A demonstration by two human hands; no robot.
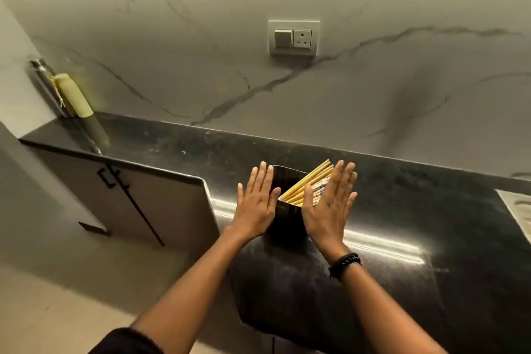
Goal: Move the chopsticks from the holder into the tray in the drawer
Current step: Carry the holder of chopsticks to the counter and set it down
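Right wrist: dark bead bracelet (344,263).

Both hands are flat, fingers straight and close together, with nothing gripped. Left hand (255,204) lies along the left wall of the black holder (287,218). Right hand (330,204) lies along its right side, thumb overlapping the bundle from this angle. Actual contact on either side: cannot tell.

The holder stands between the two palms on the dark countertop (431,210). The chopsticks (306,182) sit in it, leaning toward the right fingertips with their tops above the rim. Most are plain yellow, some patterned.

Judgement: light, stiff, smooth sticks, likely to fan out and slip. Pinch the bunch together near the exposed upper ends.

Drawer and tray: not in view.

Well beyond the fingertips: wall socket (293,37).
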